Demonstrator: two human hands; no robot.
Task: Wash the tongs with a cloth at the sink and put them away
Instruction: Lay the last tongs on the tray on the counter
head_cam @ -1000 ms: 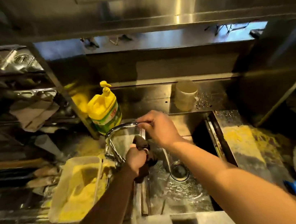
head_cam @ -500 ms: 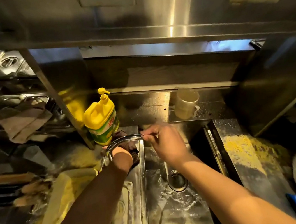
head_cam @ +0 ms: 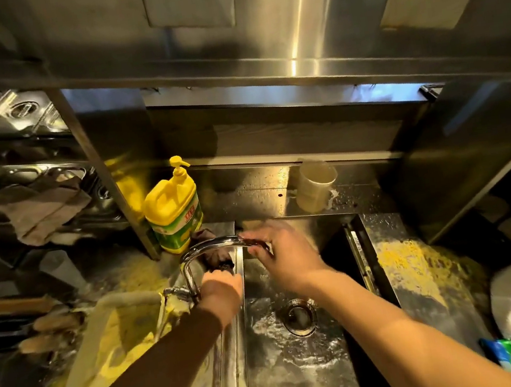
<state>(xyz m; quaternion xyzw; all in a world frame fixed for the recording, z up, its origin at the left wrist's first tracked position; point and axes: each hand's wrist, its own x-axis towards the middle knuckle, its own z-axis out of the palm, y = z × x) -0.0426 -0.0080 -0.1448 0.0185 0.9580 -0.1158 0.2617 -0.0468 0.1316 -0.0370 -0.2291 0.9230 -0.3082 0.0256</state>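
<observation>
steel counter point(head_cam: 392, 230) around the sink: yellow soap bottle point(head_cam: 173, 210), pale cup point(head_cam: 316, 185), tray point(head_cam: 112, 348) of possibly crumbs.

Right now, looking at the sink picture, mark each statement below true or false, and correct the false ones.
1. The yellow soap bottle stands behind the faucet. True.
2. The left hand holds a dark cloth. True.
3. The right hand is down at the sink's drain. False: it is up at the faucet's spout end.
4. The pale cup lies inside the basin. False: it stands on the ledge behind the basin.
5. The basin floor is wet. True.
</observation>
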